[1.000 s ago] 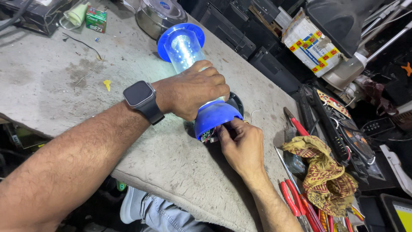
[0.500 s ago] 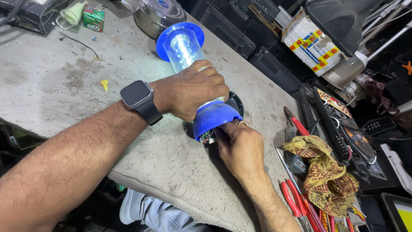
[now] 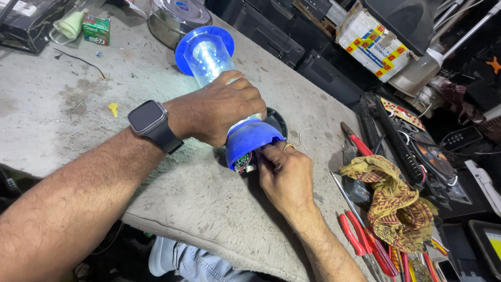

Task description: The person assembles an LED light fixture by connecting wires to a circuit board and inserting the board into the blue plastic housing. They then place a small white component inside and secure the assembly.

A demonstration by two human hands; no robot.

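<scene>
My left hand [image 3: 222,112] clasps the blue lantern [image 3: 224,89]; right hand [image 3: 284,175] pinches wiring in its opened base, reassembly pending.

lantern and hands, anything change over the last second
Hardly anything. The right hand has crept slightly further in at the open base of the blue lantern, its fingers at the exposed wiring. The left hand keeps its grip around the clear middle, the lantern still tilted over the grey table. Nothing was taken hold of or let go. The patterned cloth and red-handled pliers lie as before.
</scene>
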